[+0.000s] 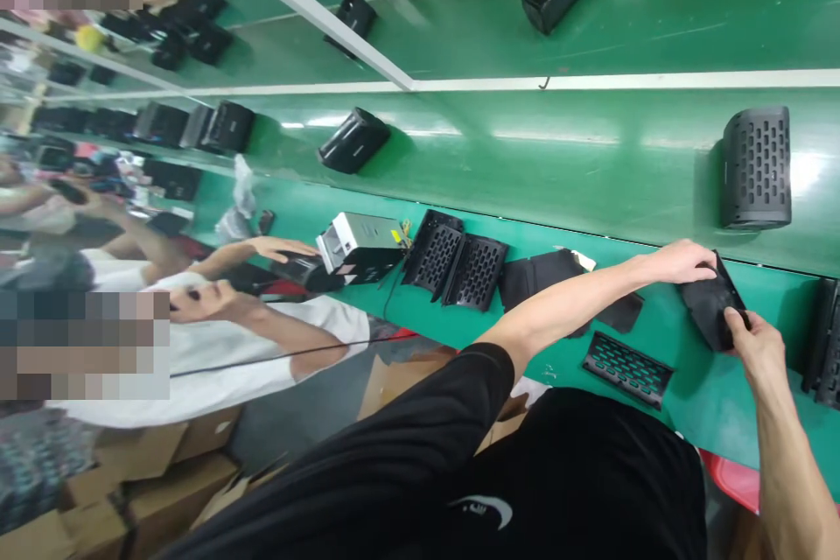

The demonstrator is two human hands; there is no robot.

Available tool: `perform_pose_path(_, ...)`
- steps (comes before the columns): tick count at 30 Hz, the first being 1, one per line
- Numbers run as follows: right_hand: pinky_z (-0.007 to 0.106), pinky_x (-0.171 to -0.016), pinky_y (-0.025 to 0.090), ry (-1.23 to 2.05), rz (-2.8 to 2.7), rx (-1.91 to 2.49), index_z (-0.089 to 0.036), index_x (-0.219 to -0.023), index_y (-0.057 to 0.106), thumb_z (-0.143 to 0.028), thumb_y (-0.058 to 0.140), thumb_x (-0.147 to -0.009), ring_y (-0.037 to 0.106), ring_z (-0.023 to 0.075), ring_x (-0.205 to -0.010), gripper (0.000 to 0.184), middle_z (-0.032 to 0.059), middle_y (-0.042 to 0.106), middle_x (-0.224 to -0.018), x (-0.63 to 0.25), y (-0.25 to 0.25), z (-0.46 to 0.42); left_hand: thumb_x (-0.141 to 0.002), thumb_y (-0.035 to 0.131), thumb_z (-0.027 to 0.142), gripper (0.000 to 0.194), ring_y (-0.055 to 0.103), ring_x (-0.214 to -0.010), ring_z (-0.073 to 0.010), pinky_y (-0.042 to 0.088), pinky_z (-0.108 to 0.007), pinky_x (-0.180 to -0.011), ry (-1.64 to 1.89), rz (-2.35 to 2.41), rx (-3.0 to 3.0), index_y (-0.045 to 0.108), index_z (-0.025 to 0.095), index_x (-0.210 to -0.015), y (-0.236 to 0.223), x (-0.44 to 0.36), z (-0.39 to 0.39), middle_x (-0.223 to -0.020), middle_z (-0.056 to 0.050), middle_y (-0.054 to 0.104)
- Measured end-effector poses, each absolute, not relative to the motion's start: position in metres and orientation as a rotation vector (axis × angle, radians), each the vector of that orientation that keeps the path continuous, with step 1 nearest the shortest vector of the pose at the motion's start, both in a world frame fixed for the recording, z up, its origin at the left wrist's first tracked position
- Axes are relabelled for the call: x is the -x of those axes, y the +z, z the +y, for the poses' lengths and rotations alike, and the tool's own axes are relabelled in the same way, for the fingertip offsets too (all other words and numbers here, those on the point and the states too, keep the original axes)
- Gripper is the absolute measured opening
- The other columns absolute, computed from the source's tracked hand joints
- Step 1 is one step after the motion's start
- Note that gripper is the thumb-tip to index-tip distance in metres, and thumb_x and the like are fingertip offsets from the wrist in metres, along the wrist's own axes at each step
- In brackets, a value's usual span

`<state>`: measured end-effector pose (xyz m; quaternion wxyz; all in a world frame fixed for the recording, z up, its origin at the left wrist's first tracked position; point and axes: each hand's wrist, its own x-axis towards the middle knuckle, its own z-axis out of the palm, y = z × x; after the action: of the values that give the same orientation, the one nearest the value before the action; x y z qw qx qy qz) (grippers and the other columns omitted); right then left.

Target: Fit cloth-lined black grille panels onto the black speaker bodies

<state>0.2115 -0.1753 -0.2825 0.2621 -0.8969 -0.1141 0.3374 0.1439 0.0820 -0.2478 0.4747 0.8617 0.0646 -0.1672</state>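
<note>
Both my hands grip a black panel (712, 311), tilted above the green worktop at the right. My left hand (686, 262) has its fingers closed on the panel's upper edge. At the lower right edge, my right hand (758, 346) pinches the panel with the thumb on top. Left of it lie dark flat sheets (542, 276), partly covered by my left forearm. A black perforated grille (628, 369) rests on the worktop nearer my body. Two more grille shells (476, 271) lie side by side farther left.
A black perforated speaker housing (758, 168) stands on the green belt beyond, with other black units (354, 140) farther left. A silver-and-black device (364, 245) sits on the bench beside a co-worker's hand (279, 249). More grille parts (827, 346) are at the right edge. Cardboard boxes (177, 472) stand below.
</note>
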Motion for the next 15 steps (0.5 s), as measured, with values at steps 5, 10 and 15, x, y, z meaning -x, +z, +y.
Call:
perform_pose_path(5,0.048,-0.084,0.053,0.811,-0.208,2.576,-0.021,-0.121,0.069,-0.073,0.064,-0.081,0.069,0.032,-0.071,0.066,0.0057,0.071,-0.073,-0.189,-0.268,-0.209,-0.103,0.054,0.041,0.042,0.065,-0.119,-0.0303,0.052,-0.042,-0.096,-0.347,0.308,-2.326,0.059,0.021,-0.14,-0.258,-0.139,0.082,-0.138,-0.012,0.066)
perform_pose_path(10,0.048,-0.088,0.051,0.563,-0.077,2.541,-0.02,-0.129,0.061,-0.071,0.067,-0.08,0.065,0.0295,-0.076,0.071,0.0032,0.068,-0.082,-0.171,-0.266,-0.211,-0.101,0.057,0.037,0.054,0.059,-0.131,-0.0299,0.051,-0.043,-0.104,-0.33,0.408,-2.311,0.049,0.026,-0.154,-0.273,-0.141,0.081,-0.146,-0.012,0.055)
perform_pose_path(15,0.046,-0.086,0.051,0.49,-0.013,2.479,-0.021,-0.103,0.069,-0.066,0.063,-0.082,0.061,0.0276,-0.078,0.05,0.0033,0.063,-0.079,-0.177,-0.27,-0.195,-0.101,0.058,0.037,0.027,0.059,-0.127,-0.0275,0.049,-0.041,-0.107,-0.308,0.484,-2.194,0.07,0.023,-0.121,-0.281,-0.142,0.086,-0.13,-0.009,0.065)
